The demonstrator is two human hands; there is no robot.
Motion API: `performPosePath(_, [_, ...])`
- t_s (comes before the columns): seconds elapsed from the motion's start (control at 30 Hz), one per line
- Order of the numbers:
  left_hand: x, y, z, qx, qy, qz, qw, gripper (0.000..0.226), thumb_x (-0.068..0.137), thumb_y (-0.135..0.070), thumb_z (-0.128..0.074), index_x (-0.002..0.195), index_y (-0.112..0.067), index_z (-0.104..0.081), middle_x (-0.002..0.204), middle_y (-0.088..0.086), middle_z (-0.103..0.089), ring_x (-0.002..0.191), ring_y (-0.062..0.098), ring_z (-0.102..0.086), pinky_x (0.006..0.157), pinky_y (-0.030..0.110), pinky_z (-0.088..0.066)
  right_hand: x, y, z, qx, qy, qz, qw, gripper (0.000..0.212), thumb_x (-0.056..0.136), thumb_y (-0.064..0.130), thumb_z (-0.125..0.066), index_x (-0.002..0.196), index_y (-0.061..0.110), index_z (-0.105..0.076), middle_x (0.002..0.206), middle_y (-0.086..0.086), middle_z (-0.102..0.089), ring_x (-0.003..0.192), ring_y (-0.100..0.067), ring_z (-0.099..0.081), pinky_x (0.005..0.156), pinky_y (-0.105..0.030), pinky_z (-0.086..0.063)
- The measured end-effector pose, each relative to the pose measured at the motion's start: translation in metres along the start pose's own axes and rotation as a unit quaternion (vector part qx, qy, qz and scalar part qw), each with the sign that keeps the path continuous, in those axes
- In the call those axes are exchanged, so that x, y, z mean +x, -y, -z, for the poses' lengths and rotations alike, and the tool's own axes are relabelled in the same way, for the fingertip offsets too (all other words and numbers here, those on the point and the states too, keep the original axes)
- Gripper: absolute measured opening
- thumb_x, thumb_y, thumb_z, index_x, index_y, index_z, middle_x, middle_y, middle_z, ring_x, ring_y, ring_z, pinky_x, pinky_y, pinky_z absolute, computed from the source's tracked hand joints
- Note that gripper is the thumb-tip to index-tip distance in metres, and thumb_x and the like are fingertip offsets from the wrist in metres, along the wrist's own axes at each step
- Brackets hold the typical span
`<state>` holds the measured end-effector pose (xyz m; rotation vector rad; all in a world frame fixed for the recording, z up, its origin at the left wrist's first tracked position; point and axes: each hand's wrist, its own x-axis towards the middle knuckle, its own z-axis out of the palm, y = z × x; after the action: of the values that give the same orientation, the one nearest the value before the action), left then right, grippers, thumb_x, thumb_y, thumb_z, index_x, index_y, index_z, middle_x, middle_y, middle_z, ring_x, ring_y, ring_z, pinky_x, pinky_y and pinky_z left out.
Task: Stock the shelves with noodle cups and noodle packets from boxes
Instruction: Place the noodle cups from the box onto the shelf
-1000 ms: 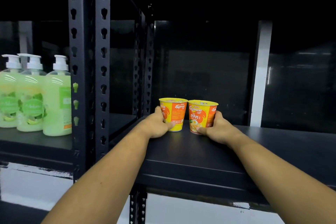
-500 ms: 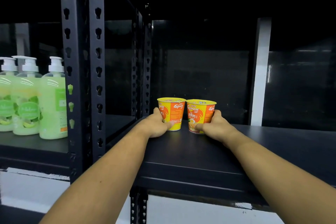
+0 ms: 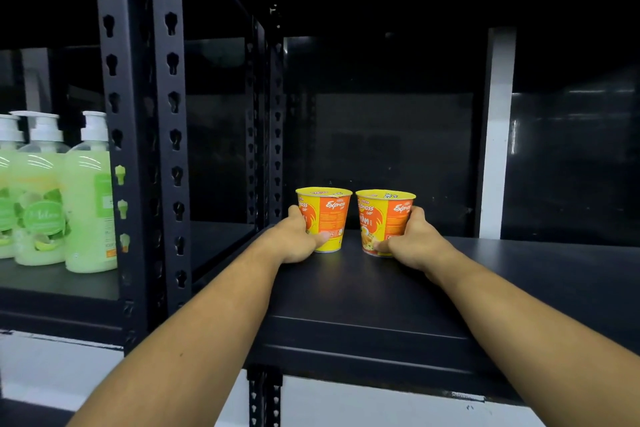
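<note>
**Two noodle cups (image 3: 330, 208) held on a flat black shelf (image 3: 363, 298)**

Slotted black posts (image 3: 138, 149) frame the smooth, matte shelf. Glossy green pump bottles (image 3: 90, 204) stand in the bay on the left. Both tapered orange-yellow cups stand upright, just apart. The left hand (image 3: 294, 239) grips the left cup (image 3: 329, 222). The right hand (image 3: 415, 243) grips the right cup (image 3: 381, 218).

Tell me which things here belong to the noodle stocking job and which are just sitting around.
Job: left noodle cup, gripped by the left hand; right noodle cup, gripped by the right hand; black shelf under them.
Just around: green pump bottles at left; white post behind.
</note>
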<state>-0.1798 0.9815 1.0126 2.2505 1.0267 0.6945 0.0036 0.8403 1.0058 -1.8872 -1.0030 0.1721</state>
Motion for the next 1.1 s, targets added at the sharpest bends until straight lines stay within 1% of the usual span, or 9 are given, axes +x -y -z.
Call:
performPosePath(0.1, [-0.0001,0.0004,-0.0003,0.001,0.000,-0.001,1.000,0.075,0.098,-0.043,-0.067,0.154,-0.018,-0.025,0.148,0.003,-0.053,0.135,0.025,-0.051,0.105,0.040,-0.041,-0.0005,0.0007,0.0004,-0.020,0.008,0.007,1.000,0.087,0.078,0.032,-0.089,0.144,0.018,-0.033,0.137,-0.004,-0.055,0.124,-0.025,-0.055,0.100,-0.040,-0.048])
performPosePath(0.23, [-0.0005,0.0014,0.0000,-0.005,-0.008,0.001,1.000,0.073,0.098,-0.041,-0.068,0.153,-0.017,-0.026,0.146,0.003,-0.054,0.134,0.025,-0.052,0.103,0.039,-0.042,-0.0011,0.0009,0.0005,-0.049,0.012,0.016,0.999,0.089,0.076,0.041,-0.089,0.143,0.016,-0.037,0.140,-0.004,-0.054,0.126,-0.025,-0.055,0.099,-0.039,-0.047])
performPosePath(0.47, [-0.0001,0.0011,0.0002,-0.009,-0.012,0.008,1.000,0.076,0.099,-0.040,-0.067,0.156,-0.016,-0.023,0.148,0.004,-0.052,0.135,0.026,-0.051,0.107,0.042,-0.042,-0.0007,0.0020,0.0005,-0.065,0.018,0.018,0.998,0.080,0.082,0.037,-0.083,0.146,0.017,-0.038,0.141,-0.004,-0.056,0.128,-0.025,-0.054,0.099,-0.036,-0.045])
performPosePath(0.6, [-0.0006,0.0018,0.0014,-0.011,-0.016,0.011,1.000,0.075,0.099,-0.040,-0.067,0.155,-0.016,-0.024,0.148,0.004,-0.052,0.134,0.027,-0.051,0.106,0.042,-0.042,0.0003,-0.0006,-0.0001,-0.080,0.023,0.026,0.996,0.082,0.080,0.041,-0.086,0.144,0.016,-0.042,0.141,-0.004,-0.057,0.128,-0.024,-0.055,0.104,-0.039,-0.047])
performPosePath(0.77, [-0.0018,0.0031,0.0012,-0.006,-0.017,0.008,1.000,0.073,0.100,-0.041,-0.065,0.155,-0.015,-0.024,0.148,0.004,-0.052,0.135,0.026,-0.050,0.104,0.039,-0.041,0.0032,-0.0027,-0.0004,-0.082,0.028,0.028,0.996,0.080,0.079,0.045,-0.086,0.142,0.018,-0.044,0.138,-0.002,-0.059,0.126,-0.023,-0.057,0.102,-0.038,-0.048])
performPosePath(0.9, [-0.0028,0.0035,-0.0001,0.010,-0.011,0.006,1.000,0.071,0.102,-0.042,-0.061,0.156,-0.015,-0.024,0.151,0.004,-0.051,0.137,0.027,-0.049,0.102,0.037,-0.039,0.0042,-0.0048,-0.0012,-0.095,0.039,0.023,0.994,0.078,0.081,0.052,-0.080,0.143,0.019,-0.047,0.140,-0.002,-0.058,0.126,-0.022,-0.056,0.102,-0.038,-0.048])
performPosePath(1.03, [-0.0050,0.0049,0.0008,0.030,-0.010,-0.003,1.000,0.066,0.102,-0.045,-0.059,0.153,-0.017,-0.029,0.151,0.003,-0.051,0.137,0.025,-0.050,0.104,0.037,-0.039,0.0025,-0.0044,-0.0014,-0.116,0.040,0.027,0.992,0.075,0.086,0.054,-0.075,0.144,0.017,-0.047,0.141,-0.003,-0.057,0.128,-0.023,-0.055,0.102,-0.037,-0.048])
performPosePath(1.1, [-0.0059,0.0071,0.0017,0.042,-0.012,-0.003,0.999,0.064,0.102,-0.047,-0.058,0.152,-0.018,-0.031,0.150,0.003,-0.052,0.137,0.026,-0.050,0.108,0.039,-0.040,0.0025,-0.0041,-0.0017,-0.125,0.042,0.028,0.991,0.076,0.086,0.055,-0.075,0.144,0.016,-0.047,0.141,-0.004,-0.057,0.127,-0.023,-0.055,0.104,-0.039,-0.048])
